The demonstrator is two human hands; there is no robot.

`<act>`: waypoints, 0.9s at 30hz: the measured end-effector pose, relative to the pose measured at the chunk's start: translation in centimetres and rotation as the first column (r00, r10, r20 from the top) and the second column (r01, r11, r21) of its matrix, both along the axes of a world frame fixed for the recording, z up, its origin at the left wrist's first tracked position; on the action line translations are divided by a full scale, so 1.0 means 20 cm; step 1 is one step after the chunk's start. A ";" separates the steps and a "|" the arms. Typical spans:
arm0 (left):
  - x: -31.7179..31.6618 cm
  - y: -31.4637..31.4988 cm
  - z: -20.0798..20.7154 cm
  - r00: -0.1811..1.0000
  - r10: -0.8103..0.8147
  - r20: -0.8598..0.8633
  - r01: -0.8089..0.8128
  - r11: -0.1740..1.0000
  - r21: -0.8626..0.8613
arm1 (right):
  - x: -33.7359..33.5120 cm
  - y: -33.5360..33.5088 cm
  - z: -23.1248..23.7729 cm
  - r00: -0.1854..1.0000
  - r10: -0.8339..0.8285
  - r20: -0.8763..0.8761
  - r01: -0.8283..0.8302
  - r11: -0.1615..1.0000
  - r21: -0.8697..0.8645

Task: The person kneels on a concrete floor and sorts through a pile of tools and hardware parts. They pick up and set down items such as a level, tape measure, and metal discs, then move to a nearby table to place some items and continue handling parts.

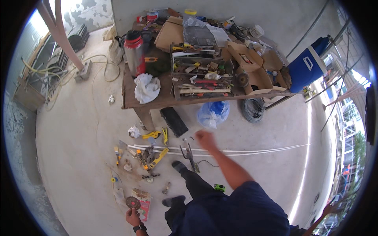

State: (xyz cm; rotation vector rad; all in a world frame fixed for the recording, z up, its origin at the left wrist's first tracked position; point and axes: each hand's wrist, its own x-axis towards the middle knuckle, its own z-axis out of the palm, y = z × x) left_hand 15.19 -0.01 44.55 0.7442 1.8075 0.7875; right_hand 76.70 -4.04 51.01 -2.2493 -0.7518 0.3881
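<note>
My left hand [133,217], with a dark watch on the wrist, pinches a round dark grinding disc [133,202] by its lower edge. The disc is over a red and white packet [144,205] on the floor. My right hand [205,139] is stretched forward over the floor, short of the table. Motion blurs its fingers, so I cannot see whether it holds anything. Below it, near my foot, lies a dark tool with upright metal prongs [189,156]. A small green and black object [219,188] shows beside my leg.
Tools including yellow cutters [152,135], a yellow level [159,158] and brushes [118,154] lie ahead-left. Long white strips [252,152] cross the floor. Ahead stands a cluttered wooden table [157,104] with a tool tray [202,72], a flask [134,55] and a blue cooler [305,67].
</note>
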 end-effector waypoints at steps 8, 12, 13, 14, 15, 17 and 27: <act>0.30 0.14 0.21 0.993 0.115 -0.015 -0.115 0.993 0.002 | 1.79 -0.07 0.64 0.637 -0.436 0.636 0.635 0.764 -0.112; 0.65 0.14 0.37 0.995 0.097 0.014 -0.096 0.995 -0.014 | 2.22 -0.11 0.48 0.789 -0.307 0.532 0.562 0.711 -0.422; 0.74 0.17 0.40 0.999 0.021 0.034 -0.020 0.999 -0.047 | 2.29 -0.13 0.39 0.741 -0.279 0.611 0.603 0.676 -0.423; 0.79 0.19 0.46 1.000 -0.023 -0.001 0.023 0.992 -0.124 | 2.37 -0.13 0.32 0.712 -0.290 0.640 0.653 0.608 -0.451; 0.85 0.19 0.51 0.982 -0.056 0.181 0.063 0.997 -0.034 | 2.40 -0.17 0.27 0.662 -0.242 0.710 0.665 0.627 -0.406; 0.93 0.21 0.59 0.961 -0.003 0.275 0.018 0.999 -0.052 | 2.37 -0.20 0.27 0.618 0.337 0.710 0.446 0.594 -0.670; 1.01 0.28 1.05 0.701 0.068 0.710 -0.137 0.990 0.041 | -0.13 0.41 0.85 0.705 0.407 -0.580 -0.248 0.909 0.336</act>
